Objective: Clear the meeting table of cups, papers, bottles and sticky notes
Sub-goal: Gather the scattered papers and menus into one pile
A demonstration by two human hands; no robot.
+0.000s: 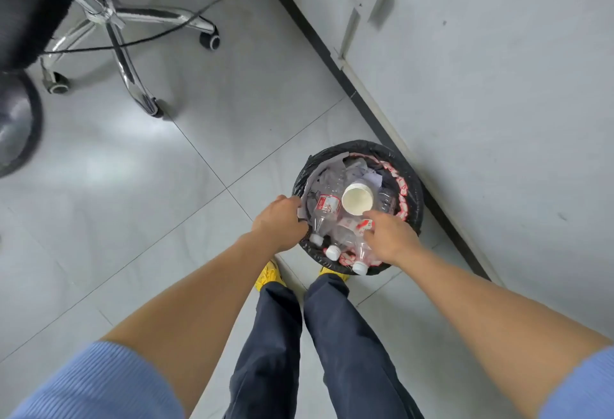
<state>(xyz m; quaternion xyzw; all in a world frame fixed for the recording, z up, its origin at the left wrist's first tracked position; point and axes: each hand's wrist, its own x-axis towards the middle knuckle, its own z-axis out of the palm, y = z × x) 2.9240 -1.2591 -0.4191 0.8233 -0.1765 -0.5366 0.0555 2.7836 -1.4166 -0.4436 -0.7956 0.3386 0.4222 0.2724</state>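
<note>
A round waste bin [413, 182] lined with a black bag stands on the floor by the wall. It is full: a white paper cup [356, 199] lies on top, several clear plastic bottles [327, 206] with red labels and white caps lie around it, and crumpled papers [327, 169] fill the back. My left hand [279, 221] curls over the bin's left rim, fingers on the bag edge. My right hand [390, 236] reaches over the near right side, fingertips touching a bottle [362, 249]; whether it grips it I cannot tell.
A white wall with a dark skirting strip [335, 66] runs diagonally on the right, close behind the bin. An office chair with a chrome wheeled base [123, 43] stands at the upper left, a black cable across it. My legs and yellow shoes [270, 274] are just before the bin.
</note>
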